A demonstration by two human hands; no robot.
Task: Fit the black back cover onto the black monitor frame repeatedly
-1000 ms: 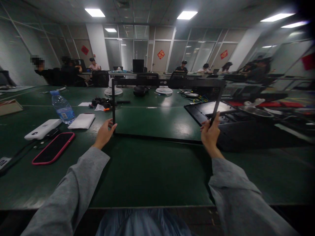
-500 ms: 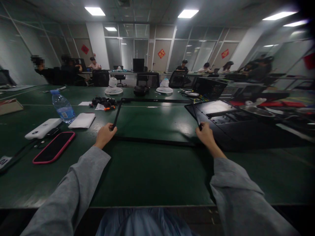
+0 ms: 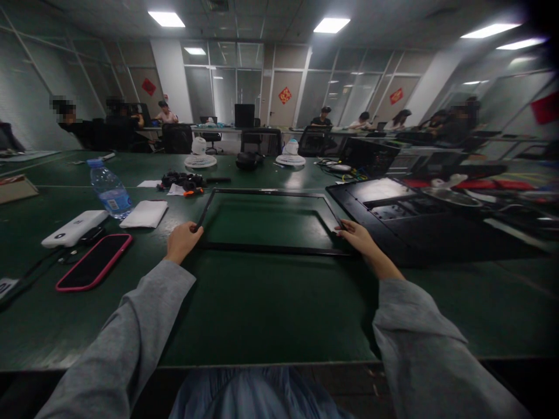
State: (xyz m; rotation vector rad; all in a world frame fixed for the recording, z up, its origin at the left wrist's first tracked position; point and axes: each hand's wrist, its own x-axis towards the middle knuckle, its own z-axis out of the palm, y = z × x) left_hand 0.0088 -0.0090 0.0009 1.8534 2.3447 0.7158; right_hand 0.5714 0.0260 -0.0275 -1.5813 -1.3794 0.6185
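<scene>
A thin black rectangular frame (image 3: 279, 250), like a monitor bezel, spans the space between my hands over the green table (image 3: 262, 308). Its middle is open, with the tabletop showing through. My left hand (image 3: 182, 241) pinches the left side, and my right hand (image 3: 358, 238) grips the right side with the thumb on top. Whether the frame's lower edge touches the table I cannot tell. Right of my right hand lies a large black panel (image 3: 437, 238), flat, with a cut-out strip and small fixings. Its look suggests the back of a screen.
At left are a water bottle (image 3: 109, 189), white tissues (image 3: 145, 214), a white power bank (image 3: 75, 228) and a pink-cased phone (image 3: 94, 263). Two small white fans (image 3: 200, 157) and a black pouch (image 3: 247, 160) stand farther back. Several people sit at far desks. A computer tower (image 3: 369, 156) is behind the panel.
The frame's far edge has come down and nearer, so the frame lies flatter. My right hand has shifted slightly left along with it; both hands keep their hold.
</scene>
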